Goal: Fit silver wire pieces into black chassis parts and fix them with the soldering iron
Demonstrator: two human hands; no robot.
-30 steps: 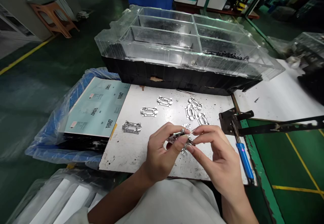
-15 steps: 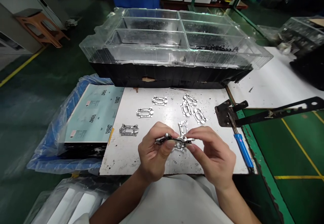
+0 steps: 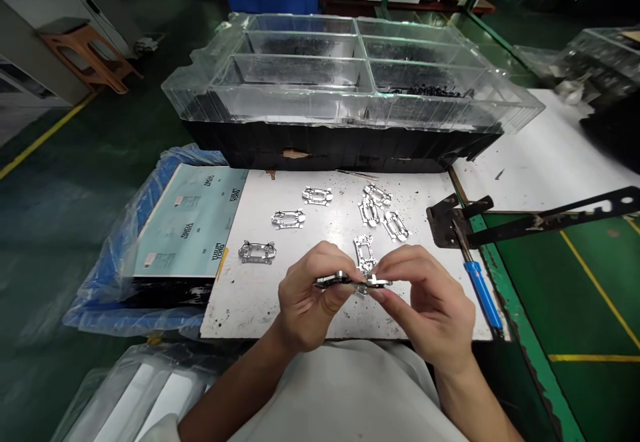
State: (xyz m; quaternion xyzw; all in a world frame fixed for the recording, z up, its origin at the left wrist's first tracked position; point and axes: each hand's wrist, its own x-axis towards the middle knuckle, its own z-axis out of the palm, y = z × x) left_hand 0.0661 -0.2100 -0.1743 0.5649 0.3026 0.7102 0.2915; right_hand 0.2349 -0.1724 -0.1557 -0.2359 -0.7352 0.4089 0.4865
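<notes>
Between my two hands I hold a silver metal frame part (image 3: 331, 281) edge-on above the white board. My left hand (image 3: 313, 299) pinches its left end between thumb and fingers. The right end is pinched by the thumb and fingers of my right hand (image 3: 433, 302). Just behind my fingertips, another metal frame (image 3: 365, 250) lies on the board, its near part hidden. Three similar frames (image 3: 396, 227) lie grouped beyond it to the right. Toward the left, three more frames (image 3: 257, 252) are spread in a slanting row.
A clear divided tray (image 3: 320, 105) with small black pieces stands behind the white board (image 3: 250, 305). A blue-handled screwdriver (image 3: 483, 295) lies at the right, by a black metal bracket (image 3: 443, 225). Printed teal sheets (image 3: 193, 222) sit in a blue-lined box at the left.
The held frame has tilted slightly and shifted a little to the right with both hands. The whole view has moved slightly. My grip stays on both ends.
</notes>
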